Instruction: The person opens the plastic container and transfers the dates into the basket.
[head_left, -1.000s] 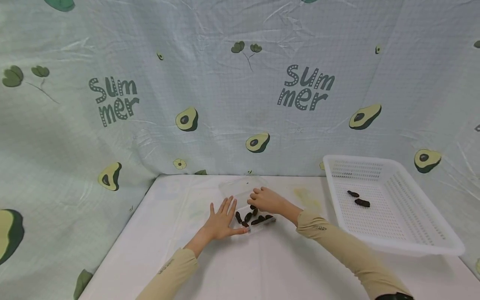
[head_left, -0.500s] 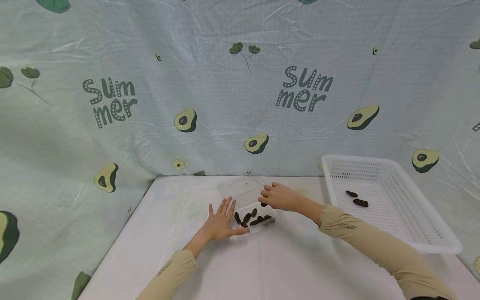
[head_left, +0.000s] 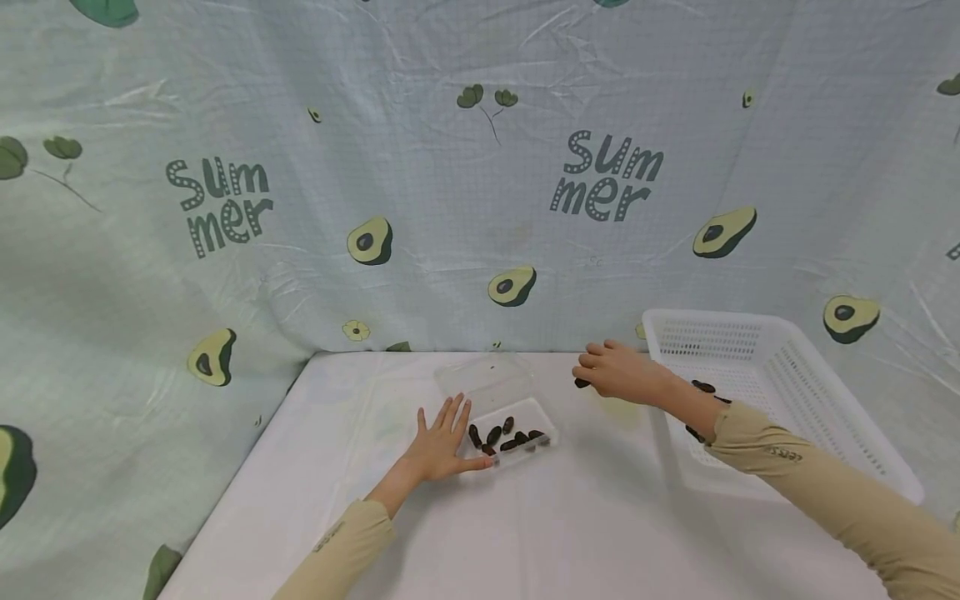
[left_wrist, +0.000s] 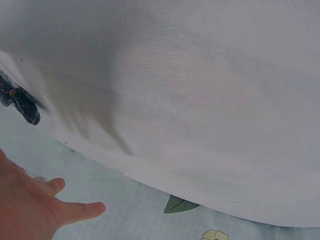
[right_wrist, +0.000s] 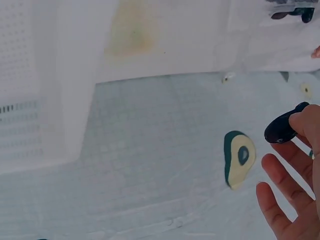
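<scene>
My right hand (head_left: 618, 372) pinches one smooth, glossy dark oblong date (right_wrist: 284, 127) at the fingertips, raised over the white tablecloth (head_left: 525, 517) between the clear plastic box (head_left: 498, 408) and the perforated white plastic basket (head_left: 780, 392). My left hand (head_left: 442, 442) lies flat, fingers spread, on the cloth, touching the box's near corner. More wrinkled dates (head_left: 506, 437) sit in the box; others (head_left: 702, 387) lie in the basket.

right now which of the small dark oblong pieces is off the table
The small dark oblong piece pinched in the right hand; the others lie in the clear plastic box or white basket.
</scene>
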